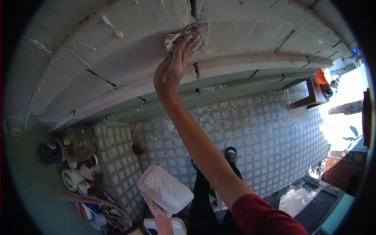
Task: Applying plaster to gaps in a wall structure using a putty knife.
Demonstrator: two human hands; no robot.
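Press the flat spreader (pixel 203 34), held in the right hand (pixel 182 53), evenly along the wall (pixel 135 45) beside the ledge (pixel 250 64) edge, steadying the tub (pixel 185 201) of white paste (pixel 164 188) gripped by the left hand (pixel 157 207)

Right hand (pixel 175 66) high — left (pixel 156 206) low

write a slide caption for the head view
Right hand holds a smeared flat tool against a pale jointed surface; left hand holds a tub of white paste.
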